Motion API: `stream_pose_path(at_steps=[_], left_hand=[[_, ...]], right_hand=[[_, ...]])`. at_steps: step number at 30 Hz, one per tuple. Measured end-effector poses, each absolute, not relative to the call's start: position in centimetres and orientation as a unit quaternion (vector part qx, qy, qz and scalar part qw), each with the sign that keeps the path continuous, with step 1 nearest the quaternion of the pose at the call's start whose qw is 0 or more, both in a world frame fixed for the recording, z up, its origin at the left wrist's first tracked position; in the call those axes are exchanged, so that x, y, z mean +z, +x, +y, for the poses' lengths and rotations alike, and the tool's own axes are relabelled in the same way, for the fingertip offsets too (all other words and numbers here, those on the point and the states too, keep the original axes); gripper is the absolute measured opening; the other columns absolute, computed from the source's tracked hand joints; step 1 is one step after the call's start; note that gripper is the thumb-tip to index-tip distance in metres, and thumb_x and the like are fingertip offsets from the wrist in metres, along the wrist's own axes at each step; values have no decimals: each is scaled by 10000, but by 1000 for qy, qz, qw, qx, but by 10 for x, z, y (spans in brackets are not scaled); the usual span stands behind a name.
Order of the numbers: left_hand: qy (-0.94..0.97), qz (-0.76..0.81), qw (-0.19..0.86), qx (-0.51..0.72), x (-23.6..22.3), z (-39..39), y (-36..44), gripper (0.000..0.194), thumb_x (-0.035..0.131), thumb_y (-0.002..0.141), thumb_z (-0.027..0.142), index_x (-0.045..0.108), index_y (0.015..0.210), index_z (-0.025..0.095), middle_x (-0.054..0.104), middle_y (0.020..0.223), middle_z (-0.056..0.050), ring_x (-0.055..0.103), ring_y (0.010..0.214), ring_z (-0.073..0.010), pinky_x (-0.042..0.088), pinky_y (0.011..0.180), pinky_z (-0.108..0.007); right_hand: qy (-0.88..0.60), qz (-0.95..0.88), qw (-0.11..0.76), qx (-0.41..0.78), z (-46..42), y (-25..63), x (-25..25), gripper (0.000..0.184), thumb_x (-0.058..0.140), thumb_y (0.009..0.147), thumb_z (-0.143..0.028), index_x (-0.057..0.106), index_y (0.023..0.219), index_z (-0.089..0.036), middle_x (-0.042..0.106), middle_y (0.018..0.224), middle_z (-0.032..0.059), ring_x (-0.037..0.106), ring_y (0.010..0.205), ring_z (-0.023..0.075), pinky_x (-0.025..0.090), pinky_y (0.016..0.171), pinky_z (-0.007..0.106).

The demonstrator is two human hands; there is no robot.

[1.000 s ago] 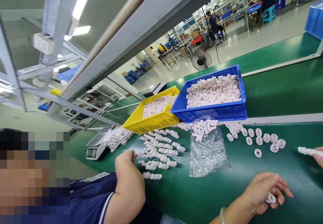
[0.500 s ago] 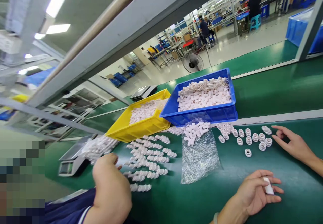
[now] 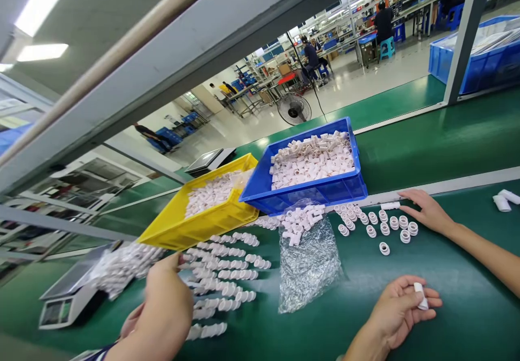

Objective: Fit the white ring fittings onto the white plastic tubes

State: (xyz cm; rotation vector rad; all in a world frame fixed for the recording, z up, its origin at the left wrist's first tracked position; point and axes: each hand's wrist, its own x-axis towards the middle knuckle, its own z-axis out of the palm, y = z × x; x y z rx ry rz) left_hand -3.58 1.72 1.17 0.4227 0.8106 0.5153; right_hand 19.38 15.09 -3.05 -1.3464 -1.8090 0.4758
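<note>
My left hand (image 3: 406, 307), palm up at the lower right, has its thumb closed over a short white plastic tube (image 3: 421, 296) lying across the fingers. My right hand (image 3: 426, 209) reaches in from the right edge with its fingers apart. Its fingertips are beside a white cylindrical piece (image 3: 390, 206) lying on the green table near the rail; whether they touch it I cannot tell. Several white ring-shaped fittings (image 3: 384, 249) stand between my hands and the clear plastic bag (image 3: 309, 274). White fittings (image 3: 303, 223) are heaped on the bag's far end.
A blue bin (image 3: 309, 190) and a yellow bin (image 3: 203, 225) hold white fittings. At left, a co-worker's arm (image 3: 162, 301) reaches toward rows of white fittings (image 3: 235, 274). A scale (image 3: 60, 312) bears bagged white pieces. Two white tubes (image 3: 502, 204) lie far right.
The view has swung to the right. My right hand has moved left along the rail, and the white piece by its fingertips lies further left. My left hand keeps hold of its tube.
</note>
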Motion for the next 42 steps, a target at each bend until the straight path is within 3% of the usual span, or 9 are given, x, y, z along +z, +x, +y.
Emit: stream_pose_path(at_steps=[6, 11, 13, 18, 24, 31, 35, 39, 42], left_hand=[[216, 362, 873, 244, 5, 17, -37, 401, 806, 679, 239, 625, 1007, 95, 713, 932, -138, 725, 807, -231, 547, 601, -229], [219, 355, 879, 231, 5, 18, -39, 425, 813, 671, 253, 618, 1017, 102, 709, 947, -138, 726, 761, -226, 544, 573, -226], [221, 354, 878, 233, 6, 19, -39, 419, 811, 673, 239, 617, 1017, 97, 706, 955, -141, 726, 765, -223, 544, 577, -223], [221, 369, 872, 235, 10, 22, -40, 400, 795, 688, 232, 607, 1014, 98, 706, 954, -138, 725, 766, -220, 547, 564, -213], [232, 379, 864, 237, 6, 26, -41, 430, 802, 699, 262, 591, 1036, 100, 703, 978, -137, 725, 762, -209, 545, 547, -195], [251, 370, 869, 213, -9, 32, -48, 371, 771, 755, 267, 585, 1051, 141, 706, 1022, -106, 726, 817, -202, 556, 602, -204], [254, 374, 868, 207, -9, 31, -49, 359, 764, 763, 265, 583, 1048, 142, 706, 1025, -105, 725, 821, -205, 553, 605, -209], [255, 372, 866, 214, -3, 30, -47, 378, 770, 755, 261, 578, 1051, 127, 702, 1019, -112, 722, 805, -194, 540, 593, -199], [256, 377, 862, 223, 0, 29, -44, 406, 780, 741, 278, 570, 1049, 118, 701, 1013, -122, 720, 790, -192, 533, 586, -197]], right_hand=[[-469, -766, 385, 212, 177, 179, -30, 322, 512, 913, -432, 655, 1139, -252, 681, 1109, 73, 576, 1011, 290, 445, 929, 490], [-517, -713, 421, 217, 163, 190, -30, 498, 387, 969, -427, 400, 1415, -204, 580, 1170, 137, 559, 1025, 281, 462, 907, 471], [-524, -702, 425, 228, 160, 193, -28, 520, 366, 977, -443, 352, 1435, -197, 565, 1154, 143, 564, 1000, 274, 473, 890, 457], [-487, -719, 414, 271, 163, 190, -26, 374, 394, 972, -440, 483, 1253, -210, 584, 1220, 121, 560, 1116, 265, 450, 988, 422], [-457, -760, 373, 273, 165, 184, -20, 278, 467, 924, -331, 559, 1155, -207, 659, 1133, 79, 621, 1025, 236, 499, 933, 377], [-545, -733, 382, 138, 147, 198, -26, 414, 380, 886, -189, 521, 1274, -211, 640, 1202, 86, 600, 1095, 218, 485, 974, 382], [-659, -650, 378, -4, 116, 242, -31, 394, 411, 914, -263, 514, 1286, -184, 589, 1238, 152, 511, 1187, 315, 401, 1022, 517], [-753, -554, 333, -119, 87, 295, -32, 517, 416, 934, -361, 417, 1380, -100, 484, 1325, 238, 336, 1314, 424, 300, 1036, 618], [-787, -524, 284, -159, 75, 315, -35, 561, 393, 943, -420, 439, 1357, -44, 539, 1223, 266, 326, 1296, 475, 305, 995, 644]])
